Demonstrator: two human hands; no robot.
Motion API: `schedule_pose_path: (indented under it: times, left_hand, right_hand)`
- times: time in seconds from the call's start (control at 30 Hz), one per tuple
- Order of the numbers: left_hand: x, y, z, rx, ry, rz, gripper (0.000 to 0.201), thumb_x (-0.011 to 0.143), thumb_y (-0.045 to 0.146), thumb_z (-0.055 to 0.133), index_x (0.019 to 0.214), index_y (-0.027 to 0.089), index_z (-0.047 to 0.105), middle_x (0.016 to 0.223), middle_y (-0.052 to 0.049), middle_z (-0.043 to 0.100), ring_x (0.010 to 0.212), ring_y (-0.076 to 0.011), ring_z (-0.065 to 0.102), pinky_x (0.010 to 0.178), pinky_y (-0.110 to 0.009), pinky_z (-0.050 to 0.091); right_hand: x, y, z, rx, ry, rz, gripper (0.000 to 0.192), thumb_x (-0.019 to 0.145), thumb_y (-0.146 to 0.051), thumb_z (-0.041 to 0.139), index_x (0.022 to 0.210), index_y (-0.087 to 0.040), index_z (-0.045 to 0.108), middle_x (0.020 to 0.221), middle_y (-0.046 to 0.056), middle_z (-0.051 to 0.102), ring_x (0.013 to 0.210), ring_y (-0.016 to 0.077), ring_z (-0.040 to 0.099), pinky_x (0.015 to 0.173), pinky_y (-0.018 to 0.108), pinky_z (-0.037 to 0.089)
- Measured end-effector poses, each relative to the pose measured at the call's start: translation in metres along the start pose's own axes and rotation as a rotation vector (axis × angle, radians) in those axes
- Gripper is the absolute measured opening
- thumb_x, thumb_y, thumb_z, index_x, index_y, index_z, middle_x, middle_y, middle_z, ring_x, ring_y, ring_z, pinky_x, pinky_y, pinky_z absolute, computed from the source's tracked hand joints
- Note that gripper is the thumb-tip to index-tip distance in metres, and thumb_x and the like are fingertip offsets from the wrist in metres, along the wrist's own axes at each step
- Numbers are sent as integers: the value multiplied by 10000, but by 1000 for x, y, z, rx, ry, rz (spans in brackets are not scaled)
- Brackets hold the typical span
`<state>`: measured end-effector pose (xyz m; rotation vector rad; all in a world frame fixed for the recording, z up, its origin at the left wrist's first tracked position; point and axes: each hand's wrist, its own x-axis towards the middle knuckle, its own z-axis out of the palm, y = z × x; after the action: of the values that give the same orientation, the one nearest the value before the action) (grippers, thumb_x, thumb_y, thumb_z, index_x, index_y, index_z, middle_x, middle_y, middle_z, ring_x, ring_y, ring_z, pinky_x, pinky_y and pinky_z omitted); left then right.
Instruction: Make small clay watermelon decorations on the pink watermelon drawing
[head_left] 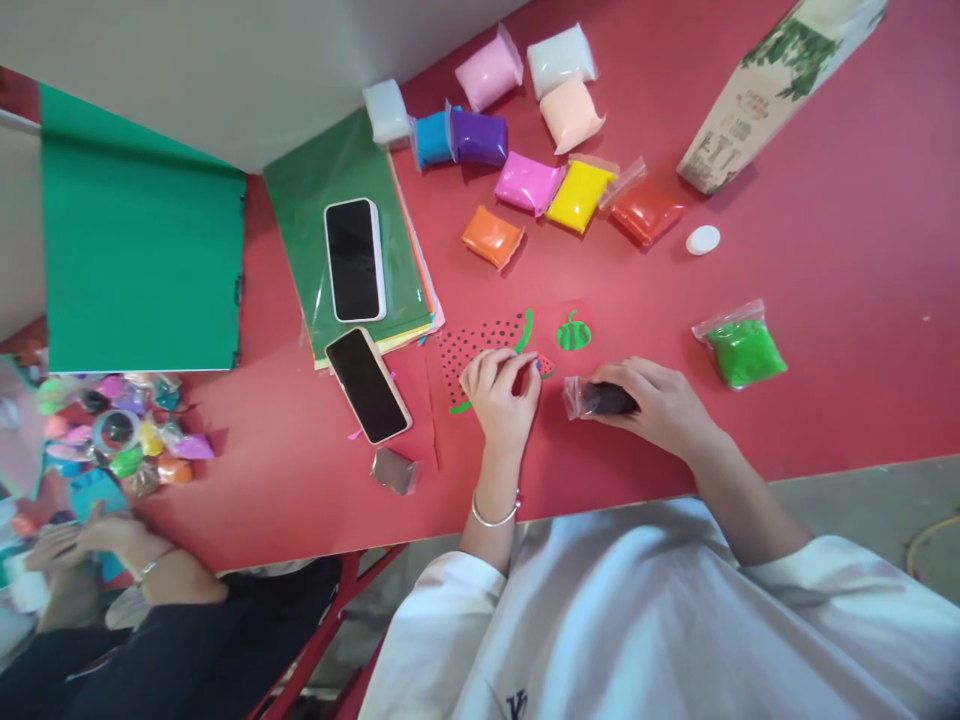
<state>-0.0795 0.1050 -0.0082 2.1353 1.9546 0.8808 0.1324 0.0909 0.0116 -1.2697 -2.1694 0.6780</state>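
My right hand grips a small clear bag of black clay just above the red table. To its left, my left hand is over a red sheet, its thumb and fingers bent together. Whatever may be between those fingertips is too small to make out. On the sheet is a large watermelon slice with black dots and a green rind, partly hidden by my left hand. Near my fingertips shows a small watermelon slice. A round striped green watermelon lies above my right hand.
Several clay bags, including an orange one, lie at the back. A green clay bag is at right, near a white oval and a tall carton. Two phones lie left. A co-worker's hands are at far left.
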Motion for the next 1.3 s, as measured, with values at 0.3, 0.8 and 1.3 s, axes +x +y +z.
schedule_pose_path:
  times: [0.3, 0.8, 1.3]
  left_hand:
    - [-1, -1, 1, 2, 0, 29, 101, 821, 254, 655, 885, 263, 734, 855, -25, 659, 932, -184, 566, 897, -348, 381]
    - [-10, 4, -8, 148, -72, 130, 324, 778, 125, 590, 1027, 287, 720, 915, -28, 707, 999, -208, 571, 930, -382, 340]
    - [-18, 7, -13, 124, -52, 36, 345, 812, 128, 566, 1078, 294, 708, 970, -65, 683, 1022, -228, 564, 956, -393, 345]
  right_hand:
    - [1, 1, 0, -35, 1, -17, 279, 863, -400, 617, 1052, -210, 538, 918, 57, 680, 767, 174, 626, 649, 266, 465]
    - [1, -1, -2, -27, -17, 41, 253, 854, -400, 630, 1020, -226, 552, 908, 41, 677, 776, 172, 632, 637, 262, 461]
    - [-1, 0, 1, -47, -8, 36, 240, 864, -400, 611, 1032, -236, 563, 924, 43, 692, 788, 177, 642, 638, 265, 458]
